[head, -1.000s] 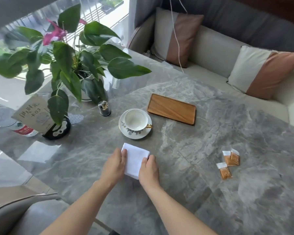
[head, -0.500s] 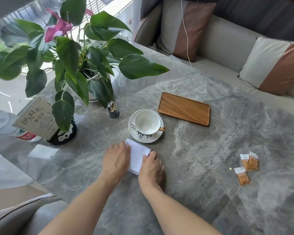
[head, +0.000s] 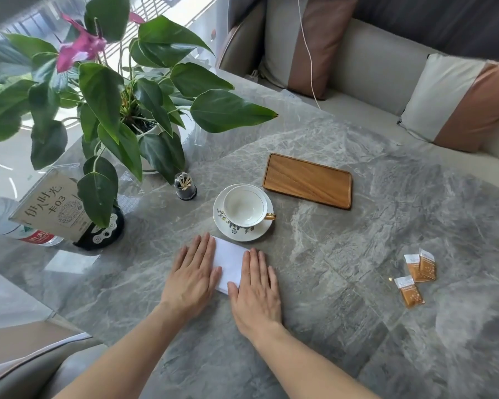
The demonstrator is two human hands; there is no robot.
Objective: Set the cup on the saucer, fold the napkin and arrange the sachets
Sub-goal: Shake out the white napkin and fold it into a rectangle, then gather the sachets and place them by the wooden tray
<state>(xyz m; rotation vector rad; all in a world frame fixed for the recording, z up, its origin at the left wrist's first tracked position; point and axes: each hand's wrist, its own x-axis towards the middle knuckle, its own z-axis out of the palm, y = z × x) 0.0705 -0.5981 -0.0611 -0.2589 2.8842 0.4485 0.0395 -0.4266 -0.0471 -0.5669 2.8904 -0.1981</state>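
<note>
A white cup (head: pixel 245 207) with a gold handle stands on a floral saucer (head: pixel 236 230) in the middle of the grey marble table (head: pixel 329 283). Just in front of the saucer lies a folded white napkin (head: pixel 230 262). My left hand (head: pixel 193 276) lies flat on its left side and my right hand (head: pixel 255 289) lies flat on its right side, fingers extended, pressing it onto the table. Three orange sachets (head: pixel 416 275) lie loose on the table to the right, away from both hands.
A wooden tray (head: pixel 307 180) lies behind the saucer. A potted plant (head: pixel 121 90), a toothpick holder (head: pixel 185 187), a table sign (head: pixel 51 207) and a water bottle (head: pixel 18 228) stand at the left. A sofa with cushions (head: pixel 455 102) runs behind the table.
The napkin now lies narrower under my hands. Both hands have flattened out over its sides, where earlier the fingers were pinching its edges.
</note>
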